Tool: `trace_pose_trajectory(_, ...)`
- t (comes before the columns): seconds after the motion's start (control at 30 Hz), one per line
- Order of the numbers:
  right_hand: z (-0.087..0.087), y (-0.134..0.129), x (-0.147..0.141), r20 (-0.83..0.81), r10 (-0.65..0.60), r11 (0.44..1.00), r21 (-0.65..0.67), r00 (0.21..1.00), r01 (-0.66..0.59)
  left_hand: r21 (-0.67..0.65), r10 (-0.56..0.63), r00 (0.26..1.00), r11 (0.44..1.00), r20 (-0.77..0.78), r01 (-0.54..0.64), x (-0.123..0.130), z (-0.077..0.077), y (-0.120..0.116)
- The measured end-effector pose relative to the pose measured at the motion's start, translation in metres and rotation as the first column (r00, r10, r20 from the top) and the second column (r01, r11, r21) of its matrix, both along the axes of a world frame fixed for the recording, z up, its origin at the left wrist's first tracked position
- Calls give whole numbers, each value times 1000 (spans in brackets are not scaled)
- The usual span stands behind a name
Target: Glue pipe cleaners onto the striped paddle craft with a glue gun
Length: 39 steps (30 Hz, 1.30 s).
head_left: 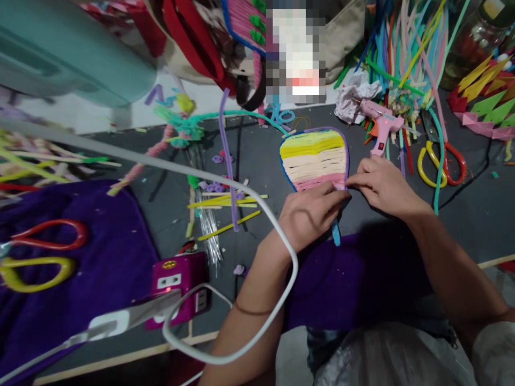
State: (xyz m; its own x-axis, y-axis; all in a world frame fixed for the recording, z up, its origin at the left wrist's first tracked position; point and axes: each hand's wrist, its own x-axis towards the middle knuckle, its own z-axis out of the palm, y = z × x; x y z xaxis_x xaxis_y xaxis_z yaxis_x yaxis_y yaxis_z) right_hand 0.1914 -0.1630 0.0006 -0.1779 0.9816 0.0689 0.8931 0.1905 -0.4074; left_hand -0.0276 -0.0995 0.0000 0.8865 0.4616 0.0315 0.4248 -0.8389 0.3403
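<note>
Striped panel (316, 155) is grasped low down by left fingers (330, 197) and right fingers (359, 180).

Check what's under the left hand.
The striped piece runs under the left hand; a blue tip pokes out below. The piece's lower edge is covered, so unseen.

Back left: large teal object (92, 64), identity unclear. Below it, scissors (60, 247) with red and yellow handles lie on purple cloth (112, 241). Magenta power box (183, 268) near cloth's edge; indicator glows red. Back right: glass jar (472, 40), lidded, beside multicoloured folded paper (485, 110).
</note>
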Motion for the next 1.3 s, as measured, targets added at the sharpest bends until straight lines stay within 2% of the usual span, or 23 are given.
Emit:
trace_pose_trajectory(0.17,9,-2,6,-84,4,1000,-19,996,-5,-36,7,1000,999,0,-7,0,1,1)
trace_pose_trajectory(0.27,21,-8,9,-166,47,996,-61,985,-58,-78,17,1000,997,-22,-19,1,2,2)
trace_pose_trajectory(0.37,29,-18,7,-149,101,991,-68,984,-112,-117,19,999,993,-38,-23,3,4,3)
trace_pose_trajectory(0.47,27,-29,1,-44,154,988,-18,987,-155,-149,38,999,988,-38,-43,4,6,4)
trace_pose_trajectory(0.57,19,-35,-2,24,145,989,32,989,-145,-178,44,999,983,-30,-48,5,6,6)
trace_pose_trajectory(0.77,12,-34,-3,56,120,990,71,991,-124,-238,36,999,970,-37,-44,6,5,10)
trace_pose_trajectory(1.07,11,-33,-6,100,135,989,42,986,-140,-262,30,999,964,-15,-33,5,2,11)
trace_pose_trajectory(1.3,11,-33,-5,108,152,984,72,982,-160,-289,47,998,956,-49,-59,7,9,10)
